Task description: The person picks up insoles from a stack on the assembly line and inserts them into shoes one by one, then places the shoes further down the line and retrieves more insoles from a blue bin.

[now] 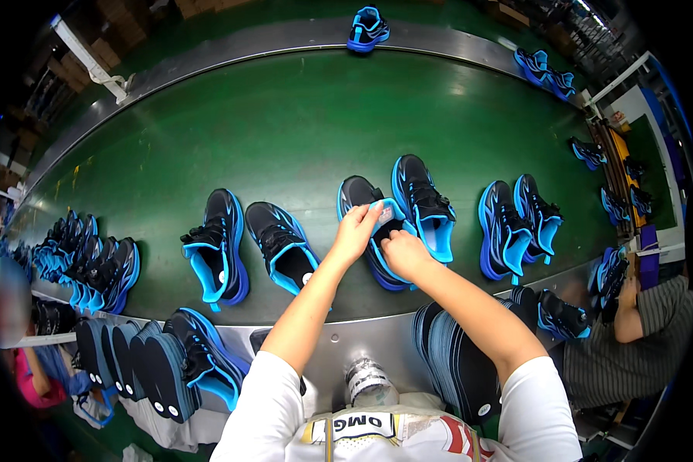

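A black sneaker with bright blue trim (355, 192) rests on the green belt in front of me, toe pointing away. My left hand (356, 232) pinches the light blue tongue at its opening. The fingers of my right hand (405, 255) are curled down into the same opening; their tips, and whatever they grip, are hidden inside. Touching its right side is the matching sneaker (416, 185), with a pale lining in its opening. Left of my hands lies another pair, one sneaker (222, 215) slightly apart from its mate (273, 231).
A further pair (500, 223) stands to the right, and a cluster of sneakers (115, 269) at the far left. Stacks of black insoles (162, 369) (446, 346) line the metal near edge. A clear bottle (368, 381) is by my waist. A co-worker's arm (630, 312) appears at right.
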Available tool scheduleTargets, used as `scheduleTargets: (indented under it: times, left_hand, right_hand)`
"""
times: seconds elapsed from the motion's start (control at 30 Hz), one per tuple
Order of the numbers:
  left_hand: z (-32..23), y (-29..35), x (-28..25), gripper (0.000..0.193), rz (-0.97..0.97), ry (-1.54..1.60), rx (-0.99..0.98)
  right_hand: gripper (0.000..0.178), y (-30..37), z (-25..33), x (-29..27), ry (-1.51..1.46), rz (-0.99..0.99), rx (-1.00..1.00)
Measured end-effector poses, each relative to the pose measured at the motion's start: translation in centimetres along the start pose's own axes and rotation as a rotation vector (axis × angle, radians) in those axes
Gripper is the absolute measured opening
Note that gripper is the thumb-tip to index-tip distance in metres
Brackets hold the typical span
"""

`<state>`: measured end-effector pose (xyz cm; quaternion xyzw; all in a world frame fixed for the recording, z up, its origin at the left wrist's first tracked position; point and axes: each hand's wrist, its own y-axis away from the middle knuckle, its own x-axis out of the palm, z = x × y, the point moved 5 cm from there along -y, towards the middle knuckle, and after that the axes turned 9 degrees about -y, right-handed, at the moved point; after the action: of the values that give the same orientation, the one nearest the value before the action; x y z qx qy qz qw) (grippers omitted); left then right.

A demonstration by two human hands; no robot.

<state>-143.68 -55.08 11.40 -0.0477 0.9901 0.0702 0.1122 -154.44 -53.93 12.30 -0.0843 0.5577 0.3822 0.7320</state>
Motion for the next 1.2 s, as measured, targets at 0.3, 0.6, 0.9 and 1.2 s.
scheduleTargets:
  times: [0.3,0.6,0.9,1.2]
  left_hand:
    - [-0.1,-0.2,-0.1,0.041,0.031,0.103,-0.137]
    - [-4.1,0.7,-0.6,0.026,-0.279,-0.58,0.447]
    - [-4.9,0.6,0.6,0.038,-0.008,-0.855,0.438]
    - [-6.9,6.7,-1.0,0.01,-0.183,-0.702,0.503]
  right_hand:
    - [0.026,-1.4,0.1,1.3,0.418,0.457,-0.056]
    - [0.042,0.8,0.5,-0.7,0.173,0.63,-0.236]
    - [0.046,3.9,1.2,-1.5,-0.007,0.271,-0.125]
    - [0.036,13.1,3.2,-1.6,0.017,-0.094,-0.089]
